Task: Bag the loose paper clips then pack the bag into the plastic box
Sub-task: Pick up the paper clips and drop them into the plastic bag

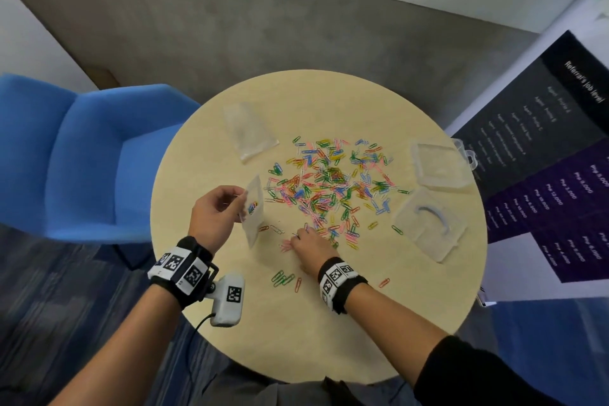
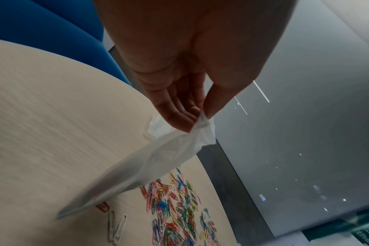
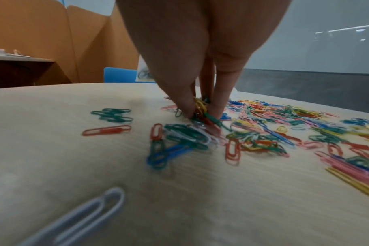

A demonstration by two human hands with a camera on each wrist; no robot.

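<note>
Many coloured paper clips (image 1: 333, 181) lie spread over the middle of the round table (image 1: 329, 323). My left hand (image 1: 217, 208) pinches the top of a small clear bag (image 1: 255, 211) by thumb and fingers; the bag (image 2: 150, 164) hangs above the table with a few clips inside. My right hand (image 1: 308, 245) reaches down at the near edge of the pile, and its fingertips (image 3: 187, 109) pinch a small bunch of clips (image 3: 202, 111) against the table. An open clear plastic box (image 1: 428, 227) lies at the right.
A second clear box (image 1: 440, 165) lies farther back on the right. A spare clear bag (image 1: 248, 130) lies at the back left of the table. A few stray clips (image 1: 283, 278) lie near my wrists. A blue armchair (image 1: 92, 158) stands to the left, a dark poster (image 1: 543, 158) to the right.
</note>
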